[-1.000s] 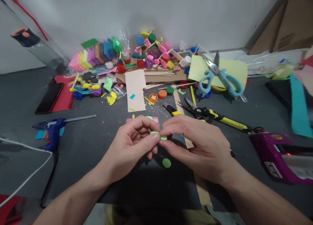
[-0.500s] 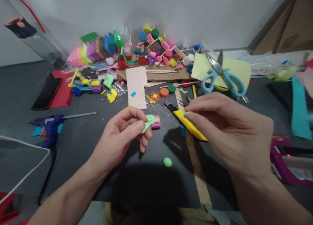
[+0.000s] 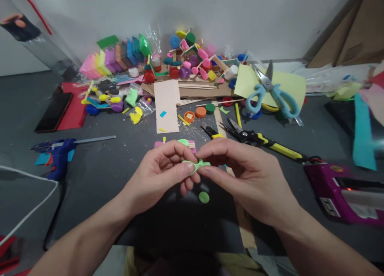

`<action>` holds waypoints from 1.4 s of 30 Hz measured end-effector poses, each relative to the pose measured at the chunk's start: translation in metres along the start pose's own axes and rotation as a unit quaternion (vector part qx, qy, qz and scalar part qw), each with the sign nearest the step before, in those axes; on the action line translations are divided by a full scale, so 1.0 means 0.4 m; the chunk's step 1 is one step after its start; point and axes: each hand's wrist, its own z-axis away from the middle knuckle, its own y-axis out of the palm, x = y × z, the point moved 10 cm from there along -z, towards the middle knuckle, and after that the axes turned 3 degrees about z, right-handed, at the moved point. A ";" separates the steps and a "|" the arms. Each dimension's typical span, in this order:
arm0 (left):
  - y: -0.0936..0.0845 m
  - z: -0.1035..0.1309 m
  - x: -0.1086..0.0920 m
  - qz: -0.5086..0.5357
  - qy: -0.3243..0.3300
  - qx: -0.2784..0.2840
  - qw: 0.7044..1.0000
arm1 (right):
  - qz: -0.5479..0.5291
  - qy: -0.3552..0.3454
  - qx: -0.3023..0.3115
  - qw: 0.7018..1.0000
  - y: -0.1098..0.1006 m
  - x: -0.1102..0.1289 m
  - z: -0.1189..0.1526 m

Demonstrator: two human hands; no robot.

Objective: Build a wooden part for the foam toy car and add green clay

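Note:
A light green clay piece (image 3: 198,165) is stretched between my two hands. My left hand (image 3: 168,168) pinches its left end between thumb and forefinger. Its right end is pinched by the thumb and forefinger of my right hand (image 3: 240,172). Just below them on the dark table lies a flat green clay disc (image 3: 204,197). Behind my fingers, partly hidden, is a pink and green item (image 3: 183,142) with small sticks at its right side.
Black and yellow pliers (image 3: 264,142) and a purple device (image 3: 345,192) lie to the right, a blue glue gun (image 3: 61,152) with a cord to the left. Light blue scissors (image 3: 270,88), a pale card (image 3: 167,108) and colourful clay pieces (image 3: 192,64) stretch along the back.
My right hand has moved left to meet my left hand, and both now hold the green clay. The green ball on the table now looks like a flat disc. The pliers have come into view.

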 end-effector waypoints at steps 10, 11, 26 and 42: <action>-0.035 0.011 -0.047 -0.081 0.075 -0.083 0.990 | 0.230 0.004 -0.082 0.970 -0.089 -0.015 -0.011; -0.038 0.012 -0.053 -0.078 0.087 -0.085 0.990 | 0.229 0.003 -0.089 0.969 -0.100 -0.015 -0.012; -0.052 0.009 -0.050 -0.092 0.080 -0.104 0.987 | 0.282 0.056 0.379 0.880 0.147 -0.098 0.099; -0.048 0.006 -0.032 -0.095 0.060 -0.097 0.989 | 0.371 0.048 0.409 0.833 0.198 -0.116 0.079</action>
